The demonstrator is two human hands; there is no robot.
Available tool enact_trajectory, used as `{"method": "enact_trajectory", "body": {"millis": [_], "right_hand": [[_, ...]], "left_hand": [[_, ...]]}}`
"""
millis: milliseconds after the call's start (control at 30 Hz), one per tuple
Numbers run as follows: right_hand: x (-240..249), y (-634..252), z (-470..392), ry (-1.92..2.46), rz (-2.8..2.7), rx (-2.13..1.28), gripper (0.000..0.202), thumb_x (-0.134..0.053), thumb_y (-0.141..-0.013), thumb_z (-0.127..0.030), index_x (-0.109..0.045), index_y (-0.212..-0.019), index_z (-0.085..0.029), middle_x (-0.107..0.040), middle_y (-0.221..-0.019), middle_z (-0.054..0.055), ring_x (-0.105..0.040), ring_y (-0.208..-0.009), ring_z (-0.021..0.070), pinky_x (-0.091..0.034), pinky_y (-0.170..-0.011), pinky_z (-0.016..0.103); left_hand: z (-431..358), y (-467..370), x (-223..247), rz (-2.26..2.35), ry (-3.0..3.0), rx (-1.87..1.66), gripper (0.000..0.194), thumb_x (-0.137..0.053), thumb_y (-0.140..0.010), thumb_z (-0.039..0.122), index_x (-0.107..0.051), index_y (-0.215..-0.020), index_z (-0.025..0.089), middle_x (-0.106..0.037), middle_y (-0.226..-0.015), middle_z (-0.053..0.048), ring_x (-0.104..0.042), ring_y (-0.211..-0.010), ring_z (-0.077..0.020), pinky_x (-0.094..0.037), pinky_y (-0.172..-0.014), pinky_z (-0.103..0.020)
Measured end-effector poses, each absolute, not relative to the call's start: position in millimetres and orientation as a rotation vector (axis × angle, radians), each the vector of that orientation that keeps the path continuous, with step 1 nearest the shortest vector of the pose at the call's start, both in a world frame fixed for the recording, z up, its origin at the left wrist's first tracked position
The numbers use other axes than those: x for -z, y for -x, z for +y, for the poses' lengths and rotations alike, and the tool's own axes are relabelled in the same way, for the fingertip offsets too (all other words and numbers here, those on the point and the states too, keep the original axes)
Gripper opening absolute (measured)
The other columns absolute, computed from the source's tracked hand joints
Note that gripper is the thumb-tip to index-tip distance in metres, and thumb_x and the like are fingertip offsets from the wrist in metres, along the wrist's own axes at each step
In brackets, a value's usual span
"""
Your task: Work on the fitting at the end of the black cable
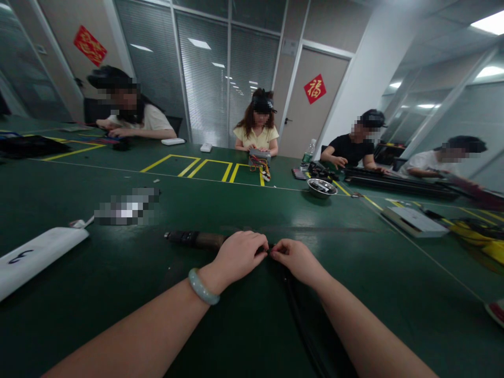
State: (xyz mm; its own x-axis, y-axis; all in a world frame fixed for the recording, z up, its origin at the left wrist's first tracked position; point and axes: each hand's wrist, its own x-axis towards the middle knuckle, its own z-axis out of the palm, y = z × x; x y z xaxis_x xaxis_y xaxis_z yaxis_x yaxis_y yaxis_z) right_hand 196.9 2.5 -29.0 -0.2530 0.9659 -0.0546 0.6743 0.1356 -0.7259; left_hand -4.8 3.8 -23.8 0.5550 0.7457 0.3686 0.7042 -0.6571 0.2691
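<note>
My left hand [243, 255], with a pale green bangle on the wrist, is closed in a pinch. Facing it, my right hand [294, 260] is also pinched, the fingertips of both nearly meeting. Something small and dark is at the fingertips, too small to name. A dark cylindrical tool [197, 239] with a brownish section and a metal tip lies on the table, pointing left; its right end is hidden behind my left hand. From beneath my right hand a black cable or hose [296, 310] runs down toward me. Whether it joins the tool is hidden.
The green table [129, 283] carries yellow tape marks. A white power bank-like block [43, 257] lies at left, beside a blurred-out object [126, 206]. Ahead stand a metal bowl [322, 188] and a bottle [309, 152]. A grey box [414, 221] is at right. Several people work across the table.
</note>
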Motion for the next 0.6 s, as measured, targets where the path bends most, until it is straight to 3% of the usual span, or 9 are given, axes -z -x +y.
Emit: {"method": "enact_trajectory", "body": {"millis": [233,600], "right_hand": [[23.8,-196.4,0.9,1.595,-2.013,-0.897,0.014,-0.061,-0.08,-0.032,-0.068,-0.084,-0.02,-0.068,-0.074,0.0,-0.059,-0.065,0.0134,-0.039,-0.057,0.023],[21.2,-195.3,0.6,1.603,-2.046,-0.862,0.013,-0.062,-0.08,-0.029,-0.069,-0.084,-0.02,-0.068,-0.074,0.0,-0.058,-0.065,0.0129,-0.038,-0.057,0.022]], "left_hand": [[1.2,5.1,23.2,1.231,-2.695,-0.742,0.012,-0.057,-0.081,0.018,-0.061,-0.092,0.022,-0.065,-0.094,-0.001,-0.059,-0.09,-0.0199,-0.044,-0.085,-0.037],[-1.5,4.3,19.6,1.249,-2.691,-0.749,0.009,-0.056,-0.084,0.025,-0.06,-0.092,0.021,-0.065,-0.092,-0.001,-0.059,-0.088,-0.0197,-0.045,-0.082,-0.036]]}}
